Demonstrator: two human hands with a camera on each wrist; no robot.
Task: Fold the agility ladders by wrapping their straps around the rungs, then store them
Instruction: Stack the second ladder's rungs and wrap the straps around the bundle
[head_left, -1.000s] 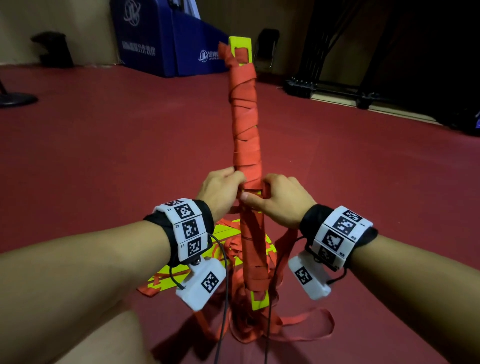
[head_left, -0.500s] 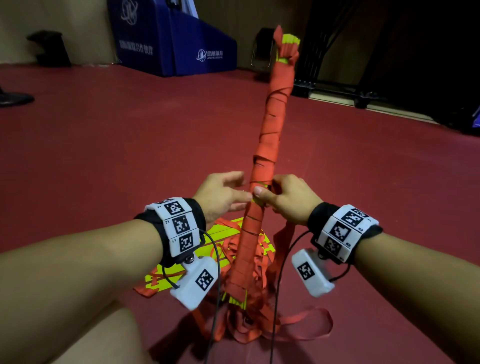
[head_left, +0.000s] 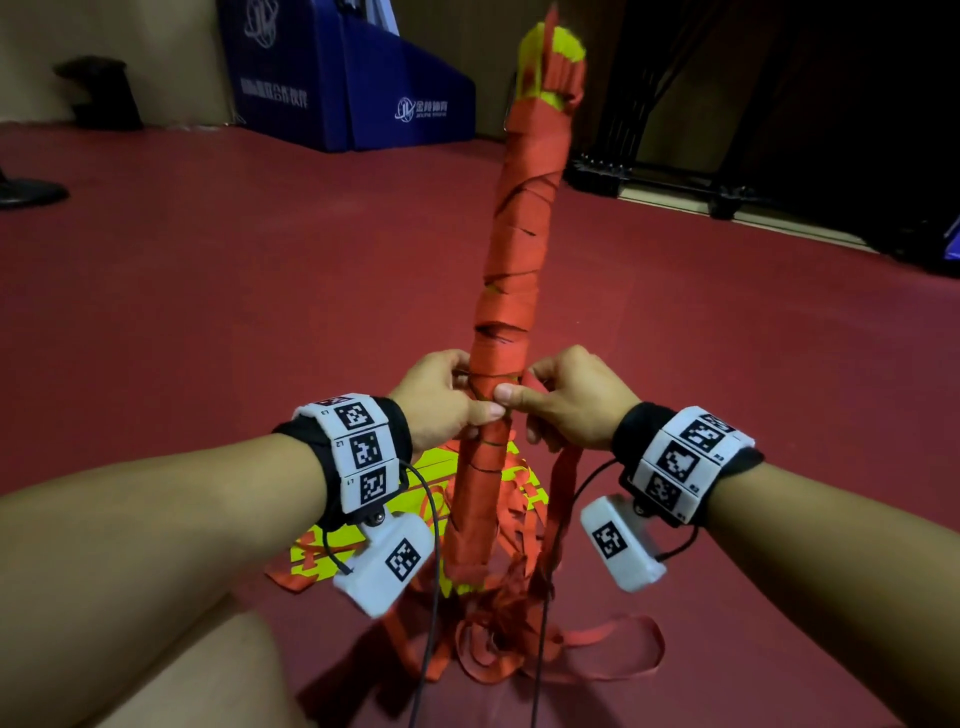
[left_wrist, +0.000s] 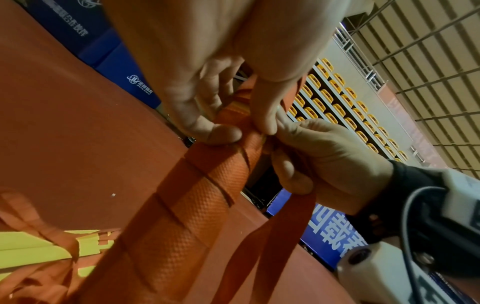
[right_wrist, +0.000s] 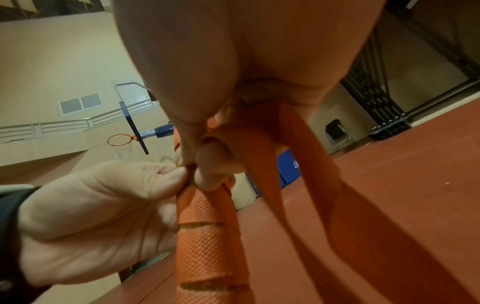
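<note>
A long bundle of yellow rungs (head_left: 511, 270) wound in orange strap stands upright on the red floor, its top leaning slightly right. My left hand (head_left: 467, 400) grips it at mid-height, thumb in front, fingers behind. My right hand (head_left: 519, 402) pinches the free orange strap (head_left: 563, 478) against the bundle's right side; the strap's tail hangs from that hand to the floor. In the left wrist view my left fingers (left_wrist: 223, 133) press the wound bundle (left_wrist: 197, 201). The right wrist view shows thumb and finger of my right hand (right_wrist: 200, 166) pinching the strap (right_wrist: 259, 160) at the bundle (right_wrist: 205, 236).
More yellow rungs and tangled orange strap (head_left: 332, 551) lie on the floor behind the bundle's foot, with a loose loop (head_left: 613, 649) in front. Blue padded mats (head_left: 332, 88) stand at the back wall, black metal frames (head_left: 675, 182) at the back right. My knee (head_left: 208, 675) is at lower left.
The bundle's top has swung from straight up to leaning right, and the bundle has turned in my hands. Both hands stay at mid-height; my left thumb has come round the front.
</note>
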